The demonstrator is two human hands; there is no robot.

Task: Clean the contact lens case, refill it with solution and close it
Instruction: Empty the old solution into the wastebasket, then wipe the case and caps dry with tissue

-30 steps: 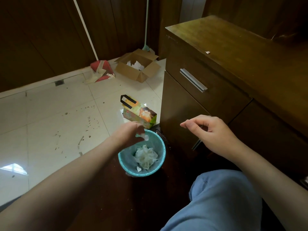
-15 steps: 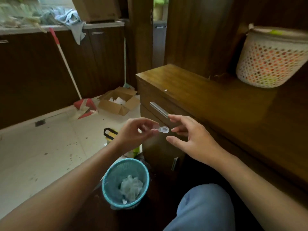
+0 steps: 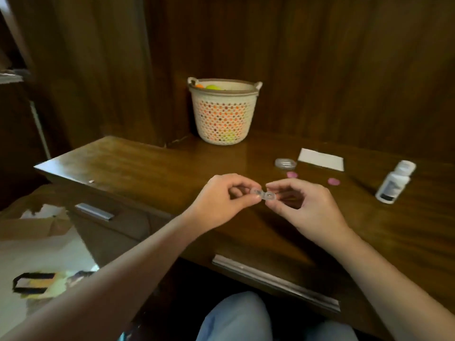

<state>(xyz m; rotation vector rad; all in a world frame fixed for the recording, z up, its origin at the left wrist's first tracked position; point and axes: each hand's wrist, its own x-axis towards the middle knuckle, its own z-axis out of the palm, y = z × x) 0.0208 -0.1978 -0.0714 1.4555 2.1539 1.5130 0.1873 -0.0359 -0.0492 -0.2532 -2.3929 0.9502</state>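
Head view showed my left hand (image 3: 221, 198) and right hand (image 3: 302, 205) pinching the seemingly uncapped lens case (image 3: 263, 194) mid-frame; keeping it level suited refilling from the bottle (image 3: 395, 183) at right.

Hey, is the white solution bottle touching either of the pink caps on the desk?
Apart. The head view shows bare wood between the solution bottle and the nearer pink cap; the other pink cap lies farther left.

Two hands meeting over one small item

Left hand (image 3: 222, 198) and right hand (image 3: 304, 205) each pinch an end of the lens case (image 3: 263, 194), forearms stretched forward.
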